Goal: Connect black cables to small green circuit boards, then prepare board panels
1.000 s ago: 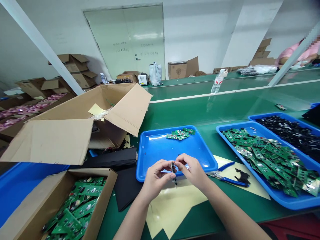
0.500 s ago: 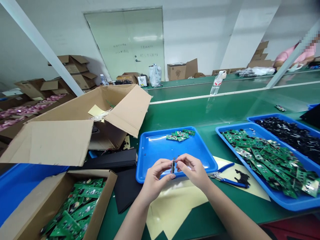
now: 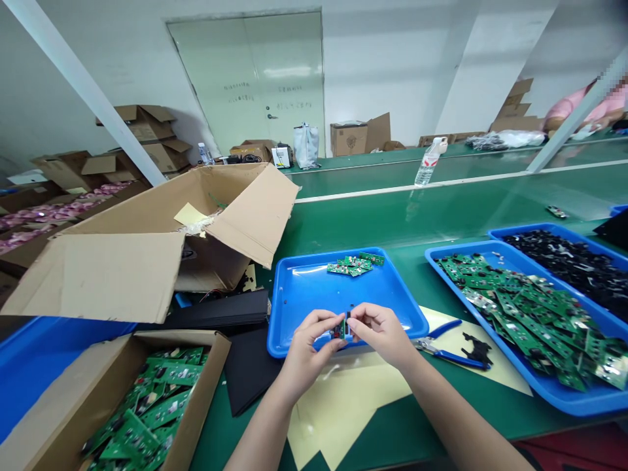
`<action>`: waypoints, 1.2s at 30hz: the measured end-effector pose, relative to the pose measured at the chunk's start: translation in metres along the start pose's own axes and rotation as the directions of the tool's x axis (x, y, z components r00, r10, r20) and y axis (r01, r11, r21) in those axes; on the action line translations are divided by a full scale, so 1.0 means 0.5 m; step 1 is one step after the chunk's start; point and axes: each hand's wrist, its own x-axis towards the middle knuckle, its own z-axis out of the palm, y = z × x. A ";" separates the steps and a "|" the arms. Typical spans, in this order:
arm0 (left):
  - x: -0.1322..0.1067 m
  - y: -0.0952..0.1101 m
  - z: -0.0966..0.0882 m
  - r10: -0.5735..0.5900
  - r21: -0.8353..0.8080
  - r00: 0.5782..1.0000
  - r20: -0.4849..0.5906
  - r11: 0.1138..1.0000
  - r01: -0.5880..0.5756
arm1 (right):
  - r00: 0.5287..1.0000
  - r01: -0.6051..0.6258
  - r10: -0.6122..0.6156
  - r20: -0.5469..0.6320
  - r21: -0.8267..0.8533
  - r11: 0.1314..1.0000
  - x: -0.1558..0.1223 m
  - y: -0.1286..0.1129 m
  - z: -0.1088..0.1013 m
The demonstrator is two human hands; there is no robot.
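Both hands meet over the front edge of a blue tray [image 3: 304,301]. My left hand [image 3: 307,350] and my right hand [image 3: 380,333] are both closed, pinching one small green circuit board [image 3: 341,327] with a red and a black part between their fingertips. The board now faces up toward the camera. A few green boards [image 3: 354,264] lie at the far side of that tray. Yellowish paper sheets [image 3: 338,405] lie under my wrists.
Blue-handled pliers [image 3: 441,347] and a black part [image 3: 475,347] lie to the right. A blue tray of green boards [image 3: 534,320] and another with black parts [image 3: 574,261] stand further right. An open cardboard box [image 3: 147,248], a box of boards [image 3: 147,412], a bottle [image 3: 426,162] and a person at the far right [image 3: 583,108] are around.
The small board was held edge-on between my fingertips; it has been turned so its face shows. Both hands stayed in nearly the same place.
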 end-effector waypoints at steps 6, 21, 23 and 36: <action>0.005 -0.005 -0.002 -0.023 0.039 1.000 0.006 0.999 0.023 | 0.947 0.300 -0.320 -0.025 -0.290 0.909 -0.004 -0.006 0.004; -0.002 -0.015 -0.006 0.205 0.269 0.956 -0.210 0.952 -0.145 | 0.937 0.350 -0.337 0.096 -0.204 0.914 -0.010 -0.003 -0.002; -0.004 -0.017 -0.005 0.279 0.333 0.934 -0.223 0.922 -0.196 | 0.984 0.175 -0.171 0.051 -0.076 0.982 -0.008 -0.002 0.000; -0.005 -0.025 0.000 0.431 0.526 0.888 -0.159 0.799 -0.293 | 0.949 -0.285 0.229 0.217 0.274 0.918 0.001 -0.012 0.006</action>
